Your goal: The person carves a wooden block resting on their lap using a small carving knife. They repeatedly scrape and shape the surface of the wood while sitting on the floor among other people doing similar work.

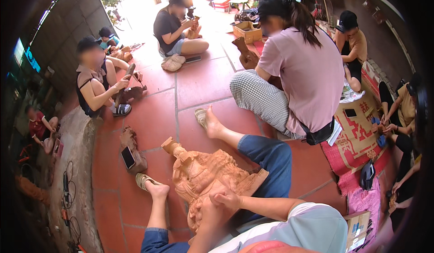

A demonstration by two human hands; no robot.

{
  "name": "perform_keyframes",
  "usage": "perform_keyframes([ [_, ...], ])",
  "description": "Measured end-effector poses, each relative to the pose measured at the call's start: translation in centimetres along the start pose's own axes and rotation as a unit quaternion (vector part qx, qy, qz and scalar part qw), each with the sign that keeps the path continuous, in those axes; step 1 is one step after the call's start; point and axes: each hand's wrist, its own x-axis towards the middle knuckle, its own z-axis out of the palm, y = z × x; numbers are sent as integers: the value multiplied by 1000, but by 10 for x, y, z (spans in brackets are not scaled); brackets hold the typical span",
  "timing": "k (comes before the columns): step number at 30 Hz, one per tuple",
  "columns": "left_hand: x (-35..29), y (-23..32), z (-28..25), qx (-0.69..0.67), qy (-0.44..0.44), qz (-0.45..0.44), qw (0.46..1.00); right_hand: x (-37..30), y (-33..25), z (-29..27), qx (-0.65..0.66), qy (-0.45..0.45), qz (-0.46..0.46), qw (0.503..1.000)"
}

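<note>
A large carved wooden figure (203, 167) lies tilted between my legs, covered in folded, draped shapes, with a flat block at its far end. My left hand (210, 212) is closed and presses on the near part of the carving. Right beside it, my right hand (229, 199) is closed too, its thumb bent, resting over the same part. The two hands meet or nearly meet. Whatever their fingers hold, if anything, is hidden.
A dark wooden block (131, 146) with a phone (128, 158) against it sits on the tiled floor (199, 85) at left. A person in a pink shirt (303, 67) sits close on the right. Others work around. A concrete ledge (74, 162) with cables runs along the left.
</note>
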Motion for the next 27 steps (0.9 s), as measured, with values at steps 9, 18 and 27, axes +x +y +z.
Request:
perform_keyframes([
  [9,-3,-1,-5,7,0,-15,1000,-4,-21,-4,-4,-11,-9,1000],
  [18,-5,0,-5,16,-6,-23,1000,-15,-29,-3,-2,-23,-28,999],
  [27,1,-2,-1,13,-11,-17,1000,-9,-31,0,74,-14,34,997],
])
